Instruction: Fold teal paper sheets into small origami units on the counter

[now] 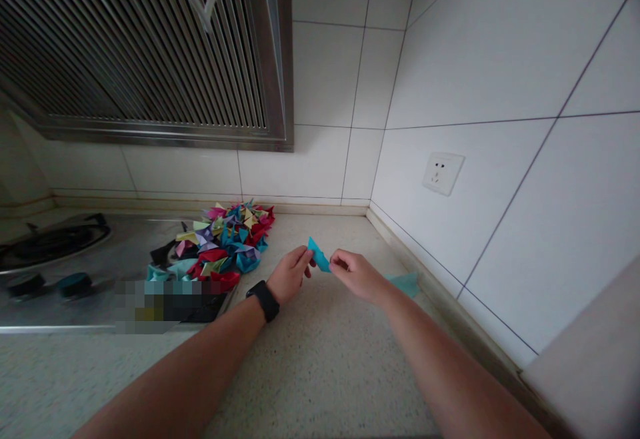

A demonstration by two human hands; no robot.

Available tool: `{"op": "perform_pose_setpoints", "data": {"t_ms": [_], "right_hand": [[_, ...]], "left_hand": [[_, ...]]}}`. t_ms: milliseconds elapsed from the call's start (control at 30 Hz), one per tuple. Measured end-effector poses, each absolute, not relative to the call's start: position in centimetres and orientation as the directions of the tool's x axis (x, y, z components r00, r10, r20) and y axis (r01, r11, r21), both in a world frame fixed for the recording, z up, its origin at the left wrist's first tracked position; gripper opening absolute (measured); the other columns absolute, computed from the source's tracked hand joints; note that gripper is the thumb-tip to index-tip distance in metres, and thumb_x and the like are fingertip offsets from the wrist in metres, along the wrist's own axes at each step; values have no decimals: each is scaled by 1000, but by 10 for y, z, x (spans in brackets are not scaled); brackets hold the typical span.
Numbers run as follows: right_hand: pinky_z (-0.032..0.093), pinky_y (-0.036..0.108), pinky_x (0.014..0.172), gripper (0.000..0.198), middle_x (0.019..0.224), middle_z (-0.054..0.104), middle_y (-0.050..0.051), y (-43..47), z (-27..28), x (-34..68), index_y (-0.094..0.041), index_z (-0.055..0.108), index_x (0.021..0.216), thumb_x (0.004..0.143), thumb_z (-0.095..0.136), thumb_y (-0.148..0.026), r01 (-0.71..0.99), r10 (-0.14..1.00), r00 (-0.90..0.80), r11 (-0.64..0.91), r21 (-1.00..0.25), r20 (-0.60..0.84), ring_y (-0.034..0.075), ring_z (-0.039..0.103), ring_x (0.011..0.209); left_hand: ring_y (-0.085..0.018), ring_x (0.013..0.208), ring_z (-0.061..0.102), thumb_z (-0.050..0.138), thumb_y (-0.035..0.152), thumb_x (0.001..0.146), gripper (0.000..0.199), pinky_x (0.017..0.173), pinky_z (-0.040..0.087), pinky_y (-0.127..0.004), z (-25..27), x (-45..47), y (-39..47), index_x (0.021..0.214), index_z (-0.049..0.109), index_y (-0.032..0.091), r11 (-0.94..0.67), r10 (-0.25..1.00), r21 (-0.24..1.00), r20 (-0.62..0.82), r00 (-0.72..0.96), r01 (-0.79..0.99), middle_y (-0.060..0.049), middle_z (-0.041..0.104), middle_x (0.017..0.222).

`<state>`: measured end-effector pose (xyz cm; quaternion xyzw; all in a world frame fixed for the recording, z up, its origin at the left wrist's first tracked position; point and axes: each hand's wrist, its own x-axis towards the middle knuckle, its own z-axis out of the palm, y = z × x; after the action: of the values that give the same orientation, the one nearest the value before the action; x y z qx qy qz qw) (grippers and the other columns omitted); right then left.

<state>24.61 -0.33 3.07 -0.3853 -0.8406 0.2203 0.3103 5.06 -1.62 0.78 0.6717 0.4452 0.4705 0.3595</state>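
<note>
1. Blue origami paper (319,257), a small folded piece with a pointed tip, is held up over the speckled countertop (320,366), between the two hands.
2. At far left, a black burner grate (60,240) sits on the stainless-steel gas stove (133,236), two dark control knobs (74,284) in front of it and a slatted range hood (150,66) above.
3. Next comes a heap of folded origami pieces (231,240) in red, blue, purple, yellow and pink, lying over the stove's right end and reaching the countertop; a patch at its near edge is pixelated.
4. Left hand (290,274), with a black watch (265,300) on its wrist, pinches the blue piece's left side between thumb and fingers.
5. Right hand (354,276) pinches its right end between thumb and forefinger.
6. Pale teal paper (407,284) lies beyond the right forearm, partly hidden by it.
7. Furthest right, a white power socket (444,172) is set in the tiled wall (525,179).
</note>
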Motion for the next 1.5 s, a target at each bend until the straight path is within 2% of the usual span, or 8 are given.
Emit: {"op": "perform_pose_setpoints", "data": {"t_ms": [167, 300, 400, 533, 767, 900, 1300, 1500], "right_hand": [[31, 22, 56, 13, 69, 57, -2, -3, 33, 251, -19, 59, 83, 85, 52, -30, 562, 777, -491, 628, -539, 393, 10, 48, 61], [31, 22, 58, 8, 73, 60, -1, -2, 38, 257, -20, 61, 82, 82, 56, -27, 647, 745, -464, 654, -391, 480, 10, 49, 63], [34, 23, 63, 4, 78, 61, -1, -2, 41, 261, -21, 60, 82, 80, 58, -24, 672, 707, -468, 675, -306, 531, 11, 50, 69], [36, 24, 68, 4, 80, 60, -1, -3, 44, 263, -21, 60, 83, 81, 57, -21, 670, 671, -489, 698, -253, 558, 12, 51, 75], [37, 25, 71, 8, 84, 60, 1, -8, 49, 262, -20, 59, 86, 78, 62, -21, 621, 616, -522, 749, -232, 590, 14, 51, 80], [38, 27, 76, 15, 87, 61, 3, -8, 47, 258, -20, 61, 92, 78, 65, -24, 585, 582, -555, 781, -219, 594, 16, 52, 85], [37, 28, 77, 12, 86, 62, 5, -8, 46, 254, -20, 65, 92, 88, 55, -25, 563, 558, -623, 806, -181, 548, 17, 51, 86], [36, 27, 77, 11, 84, 64, 3, -2, 37, 257, -21, 68, 89, 85, 60, -28, 569, 598, -727, 800, -193, 336, 16, 54, 86]], "left_hand": [[-7, 49, 46, 36, 52, 92, 43, 37, 37, -17, 3, 48, -11, 90, 54, 13, -347, 935, 910, 315, 166, 226, -3, 53, 74], [-12, 68, 55, 48, 46, 87, 38, 39, 42, -16, 1, 48, -9, 110, 52, 16, -366, 929, 904, 342, 142, 219, -6, 55, 93], [-12, 69, 55, 55, 39, 84, 40, 41, 43, -17, 2, 45, -8, 118, 52, 20, -376, 926, 891, 357, 120, 253, -6, 56, 95], [-11, 63, 54, 57, 35, 83, 33, 45, 45, -18, 3, 42, -9, 111, 60, 19, -417, 909, 833, 391, 146, 365, -6, 60, 89], [-11, 72, 57, 63, 26, 80, 15, 60, 46, -20, 9, 41, -10, 92, 69, 19, -573, 808, 680, 561, 178, 458, -5, 63, 88], [-12, 73, 57, 64, 27, 81, 12, 62, 44, -21, 13, 42, -13, 87, 70, 19, -607, 778, 637, 599, 191, 475, -5, 63, 84], [-12, 66, 55, 64, 36, 81, 19, 64, 41, -22, 20, 48, -23, 85, 72, 20, -550, 827, 671, 518, 217, 497, -2, 67, 79], [-13, 70, 56, 53, 37, 86, 24, 63, 38, -22, 19, 39, -24, 94, 72, 23, -581, 810, 561, 326, 487, 590, -1, 68, 82]]}}
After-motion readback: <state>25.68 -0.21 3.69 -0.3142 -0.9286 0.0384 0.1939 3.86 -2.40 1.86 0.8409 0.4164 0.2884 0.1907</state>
